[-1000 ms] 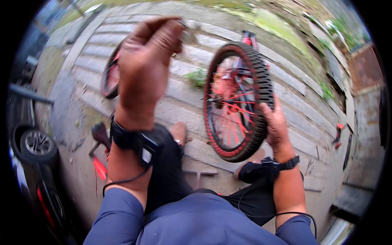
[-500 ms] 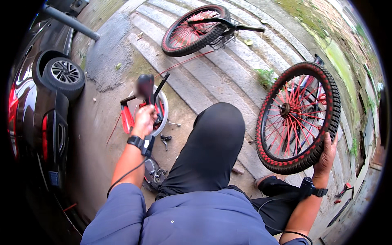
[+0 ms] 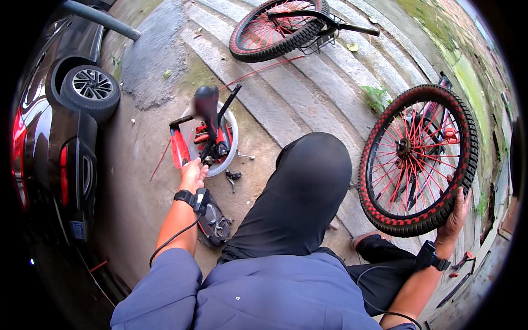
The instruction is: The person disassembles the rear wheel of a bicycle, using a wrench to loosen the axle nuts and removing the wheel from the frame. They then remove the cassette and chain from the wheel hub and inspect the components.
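Observation:
My right hand point(image 3: 455, 217) is closed around the near right edge of a bicycle wheel point(image 3: 385, 221), which has a knobby black tyre, a red-checked rim and red spokes. The wheel stands upright at my right. My left hand point(image 3: 193, 175) is closed at the near side of a round white basin point(image 3: 233, 144); whatever lies between its fingers is too small and hidden to name. A black bicycle saddle point(image 3: 205, 103) on a post, a red part point(image 3: 179, 148) and other pieces sit in or over this basin.
Another bicycle wheel point(image 3: 237, 49) with a fork lies ahead on the stone slabs. A brake lever point(image 3: 233, 177) and a dark bag point(image 3: 214, 225) are on the ground near my left arm. A dark car point(image 3: 49, 159) stands at the left; red-handled tools point(image 3: 463, 261) lie at the right.
My left hand has come back toward me, from just under the saddle to the basin's near edge. My right hand keeps its grip on the wheel. The whole view has shifted slightly.

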Demonstrator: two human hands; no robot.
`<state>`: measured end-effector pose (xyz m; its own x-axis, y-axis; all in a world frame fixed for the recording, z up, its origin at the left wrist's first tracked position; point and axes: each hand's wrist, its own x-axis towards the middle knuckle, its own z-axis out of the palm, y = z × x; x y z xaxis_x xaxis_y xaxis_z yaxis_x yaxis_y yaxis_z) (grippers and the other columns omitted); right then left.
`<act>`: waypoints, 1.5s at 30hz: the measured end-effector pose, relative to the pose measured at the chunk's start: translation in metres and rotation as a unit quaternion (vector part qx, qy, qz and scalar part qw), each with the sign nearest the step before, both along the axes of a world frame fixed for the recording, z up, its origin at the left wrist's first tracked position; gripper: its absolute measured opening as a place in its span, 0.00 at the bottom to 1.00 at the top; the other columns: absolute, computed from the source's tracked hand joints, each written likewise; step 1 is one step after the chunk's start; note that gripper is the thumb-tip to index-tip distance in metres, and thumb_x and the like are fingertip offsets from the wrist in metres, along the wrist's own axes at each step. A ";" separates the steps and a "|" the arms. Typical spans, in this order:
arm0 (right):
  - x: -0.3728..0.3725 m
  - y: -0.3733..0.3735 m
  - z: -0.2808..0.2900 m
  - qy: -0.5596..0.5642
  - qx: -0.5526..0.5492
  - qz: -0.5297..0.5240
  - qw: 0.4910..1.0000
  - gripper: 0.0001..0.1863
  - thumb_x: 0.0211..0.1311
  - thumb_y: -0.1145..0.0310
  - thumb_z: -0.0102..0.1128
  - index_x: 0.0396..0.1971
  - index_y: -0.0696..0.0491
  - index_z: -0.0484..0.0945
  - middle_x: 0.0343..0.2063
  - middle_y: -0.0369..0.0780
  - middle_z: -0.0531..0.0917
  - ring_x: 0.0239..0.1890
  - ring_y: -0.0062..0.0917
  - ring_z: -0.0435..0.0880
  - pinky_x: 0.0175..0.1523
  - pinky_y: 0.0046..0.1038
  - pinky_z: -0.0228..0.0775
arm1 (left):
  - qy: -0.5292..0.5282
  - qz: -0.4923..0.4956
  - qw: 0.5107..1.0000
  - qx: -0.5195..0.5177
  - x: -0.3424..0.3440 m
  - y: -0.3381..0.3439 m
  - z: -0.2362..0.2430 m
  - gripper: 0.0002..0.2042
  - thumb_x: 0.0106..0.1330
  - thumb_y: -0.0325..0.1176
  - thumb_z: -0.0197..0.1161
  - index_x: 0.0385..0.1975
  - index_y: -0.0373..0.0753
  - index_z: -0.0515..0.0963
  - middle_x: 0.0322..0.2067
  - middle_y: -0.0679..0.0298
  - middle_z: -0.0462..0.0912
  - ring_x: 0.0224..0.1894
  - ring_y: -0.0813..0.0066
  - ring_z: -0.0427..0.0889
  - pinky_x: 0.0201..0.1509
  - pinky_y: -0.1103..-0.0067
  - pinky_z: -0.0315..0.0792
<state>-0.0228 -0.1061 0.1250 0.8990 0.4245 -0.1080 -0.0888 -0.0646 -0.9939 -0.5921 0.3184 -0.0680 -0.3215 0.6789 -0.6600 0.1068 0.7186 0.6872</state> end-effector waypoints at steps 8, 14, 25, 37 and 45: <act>0.016 -0.004 -0.003 -0.059 -0.129 -0.049 0.989 0.29 0.64 0.59 0.67 0.58 0.56 0.67 0.42 0.39 0.85 0.35 0.19 0.80 0.41 0.22 0.75 | -0.119 -0.215 0.964 0.106 0.139 0.017 0.063 0.07 0.69 0.31 0.57 0.28 0.40 0.75 0.23 0.63 0.77 0.24 0.75 0.79 0.21 0.80 0.69; 0.010 0.004 0.015 -0.050 -0.108 -0.041 0.992 0.27 0.55 0.71 0.71 0.55 0.56 0.70 0.39 0.36 0.81 0.36 0.19 0.80 0.43 0.23 0.75 | -0.240 -0.328 0.876 0.259 0.320 0.019 0.182 0.14 0.71 0.30 0.57 0.53 0.31 0.71 0.42 0.58 0.82 0.41 0.71 0.84 0.38 0.82 0.76; 0.018 -0.011 0.002 -0.065 -0.098 -0.026 0.993 0.35 0.51 0.64 0.74 0.57 0.60 0.68 0.41 0.38 0.82 0.41 0.21 0.80 0.50 0.26 0.74 | -0.202 -0.681 0.651 0.268 0.514 -0.132 0.259 0.17 0.69 0.37 0.62 0.52 0.32 0.76 0.41 0.62 0.83 0.41 0.76 0.83 0.42 0.80 0.74; 0.023 -0.015 -0.004 -0.024 -0.074 -0.044 0.996 0.35 0.50 0.65 0.72 0.57 0.61 0.68 0.40 0.37 0.82 0.39 0.18 0.79 0.47 0.25 0.74 | -0.059 -0.740 0.641 0.192 0.508 -0.212 0.086 0.16 0.65 0.30 0.63 0.49 0.28 0.76 0.40 0.54 0.85 0.42 0.69 0.84 0.48 0.74 0.77; 0.027 -0.015 -0.002 -0.022 -0.090 -0.056 0.994 0.35 0.49 0.67 0.70 0.58 0.61 0.68 0.42 0.39 0.82 0.42 0.20 0.81 0.50 0.25 0.74 | 0.025 -0.676 0.679 0.285 0.519 -0.199 0.051 0.22 0.65 0.32 0.64 0.57 0.30 0.72 0.43 0.48 0.84 0.45 0.60 0.85 0.50 0.69 0.77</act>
